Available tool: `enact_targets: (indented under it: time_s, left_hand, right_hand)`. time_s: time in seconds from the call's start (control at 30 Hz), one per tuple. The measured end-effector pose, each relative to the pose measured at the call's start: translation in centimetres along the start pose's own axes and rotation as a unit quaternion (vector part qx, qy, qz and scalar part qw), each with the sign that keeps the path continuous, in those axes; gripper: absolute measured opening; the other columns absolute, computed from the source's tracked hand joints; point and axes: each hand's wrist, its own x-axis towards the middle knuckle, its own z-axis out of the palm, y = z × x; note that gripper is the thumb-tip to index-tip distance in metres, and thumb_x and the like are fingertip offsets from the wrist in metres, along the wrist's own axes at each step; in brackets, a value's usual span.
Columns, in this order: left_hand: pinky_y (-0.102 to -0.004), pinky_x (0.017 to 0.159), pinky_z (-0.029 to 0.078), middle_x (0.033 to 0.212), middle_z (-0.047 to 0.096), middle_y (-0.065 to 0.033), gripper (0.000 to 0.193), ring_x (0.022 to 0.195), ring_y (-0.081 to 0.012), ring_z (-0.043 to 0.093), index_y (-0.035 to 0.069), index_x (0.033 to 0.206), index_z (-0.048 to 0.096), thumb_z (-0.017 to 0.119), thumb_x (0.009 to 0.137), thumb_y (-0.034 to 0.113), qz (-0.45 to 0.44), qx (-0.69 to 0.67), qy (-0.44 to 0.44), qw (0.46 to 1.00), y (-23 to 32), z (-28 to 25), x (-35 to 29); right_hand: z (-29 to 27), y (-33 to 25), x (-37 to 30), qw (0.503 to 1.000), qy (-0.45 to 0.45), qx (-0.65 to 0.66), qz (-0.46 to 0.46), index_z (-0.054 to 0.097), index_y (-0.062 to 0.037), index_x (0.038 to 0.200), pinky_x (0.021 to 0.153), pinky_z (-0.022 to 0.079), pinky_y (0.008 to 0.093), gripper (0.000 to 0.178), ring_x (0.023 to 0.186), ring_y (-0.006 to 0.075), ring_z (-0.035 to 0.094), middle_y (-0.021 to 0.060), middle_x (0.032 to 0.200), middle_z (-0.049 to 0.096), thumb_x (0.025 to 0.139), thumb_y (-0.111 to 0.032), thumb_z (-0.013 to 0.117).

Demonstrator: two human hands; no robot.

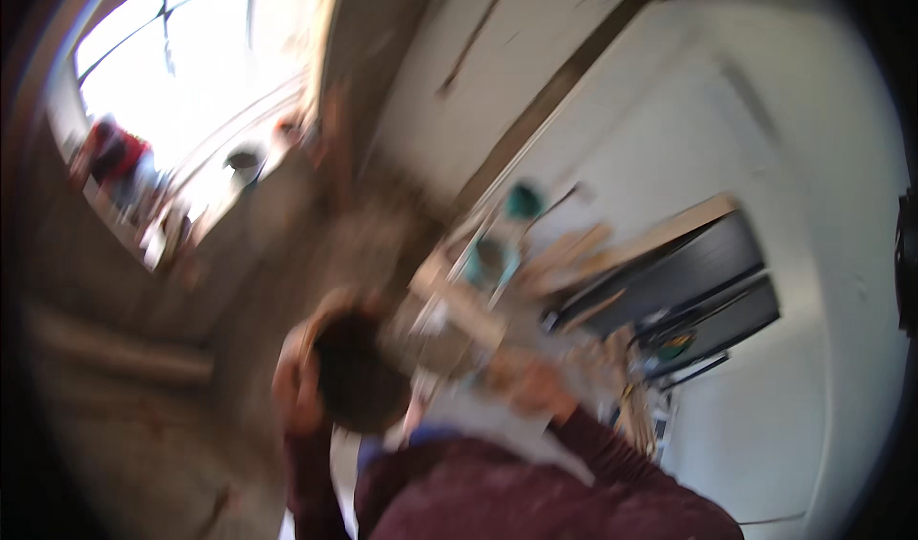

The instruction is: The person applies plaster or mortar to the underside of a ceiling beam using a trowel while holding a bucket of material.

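Note:
The whole picture is smeared by motion. My left hand is closed on the rim of a dark round container, which looks like a shallow bucket or bowl tilted with its mouth up toward me. My right hand is out to the right, its fingers curled and blurred. Something brownish lies at its fingers, too blurred to name. Between the hands is a flat greyish shape, near the container's right edge; whether my right hand holds it I cannot make out. Both sleeves are maroon.
Two teal buckets stand ahead, with wooden boards beside them. Dark panels lean near the white wall at right. Another person in red is by the bright window opening at far left. A brown beam lies at left.

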Motion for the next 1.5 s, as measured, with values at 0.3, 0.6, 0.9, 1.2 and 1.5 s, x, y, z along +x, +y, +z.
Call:
enact_targets:
  time_s: [0.3, 0.6, 0.9, 1.2, 1.5]
  left_hand:
    - [-0.0223, 0.059, 0.023, 0.073, 0.032, 0.0077, 0.038, 0.07, -0.0042, 0.027, 0.009, 0.075, 0.04, 0.06, 0.098, 0.031, 0.034, -0.024, -0.036, 0.998, 5.7, -3.1, 1.1]
    - [-0.0218, 0.061, 0.024, 0.075, 0.034, 0.0078, 0.037, 0.071, -0.0044, 0.029, 0.009, 0.076, 0.044, 0.059, 0.099, 0.033, 0.035, 0.038, -0.061, 0.997, 9.0, -2.4, 1.6]
    - [-0.0229, 0.059, 0.027, 0.072, 0.035, 0.0072, 0.035, 0.069, -0.005, 0.03, 0.007, 0.073, 0.045, 0.059, 0.098, 0.028, 0.049, 0.046, -0.045, 0.997, 9.3, -1.2, 1.2]
    - [-0.0262, 0.056, 0.03, 0.068, 0.04, 0.0043, 0.028, 0.065, -0.0064, 0.036, 0.004, 0.073, 0.048, 0.059, 0.095, 0.018, 0.096, 0.061, 0.021, 0.993, 7.5, 0.9, 2.7]
    - [-0.0236, 0.053, 0.024, 0.068, 0.033, 0.0079, 0.034, 0.064, -0.0031, 0.029, 0.01, 0.071, 0.043, 0.056, 0.1, 0.022, 0.086, -0.088, 0.034, 0.992, 7.7, 5.0, 7.7]
  right_hand:
    - [-5.7, -7.3, 4.4, 0.989, -0.095, -0.115, -0.021, 0.062, -0.0186, 0.106, 0.06, 0.049, 0.0417, 0.025, 0.072, 0.0304, 0.063, 0.0088, 0.079, 0.056, 0.083, -0.026, 0.069]
    - [-4.0, -7.5, 8.3, 0.958, -0.114, -0.192, -0.181, 0.064, -0.0138, 0.1, 0.054, 0.049, 0.0378, 0.017, 0.068, 0.0244, 0.065, 0.0095, 0.079, 0.059, 0.084, -0.016, 0.062]
    - [-3.8, -10.7, 7.7, 0.965, -0.167, -0.108, -0.171, 0.065, -0.0149, 0.103, 0.059, 0.052, 0.0412, 0.02, 0.073, 0.0295, 0.067, 0.0108, 0.08, 0.063, 0.085, -0.023, 0.065]
    - [-2.9, -5.1, 5.1, 0.95, -0.257, 0.177, -0.027, 0.064, -0.0086, 0.122, 0.082, 0.053, 0.0414, 0.049, 0.087, 0.0283, 0.069, 0.0154, 0.103, 0.071, 0.084, -0.039, 0.071]
    - [-15.3, -3.7, -1.4, 0.99, -0.011, 0.134, 0.031, 0.061, -0.0092, 0.118, 0.081, 0.051, 0.0341, 0.048, 0.087, 0.0239, 0.065, 0.0115, 0.1, 0.067, 0.081, -0.034, 0.078]
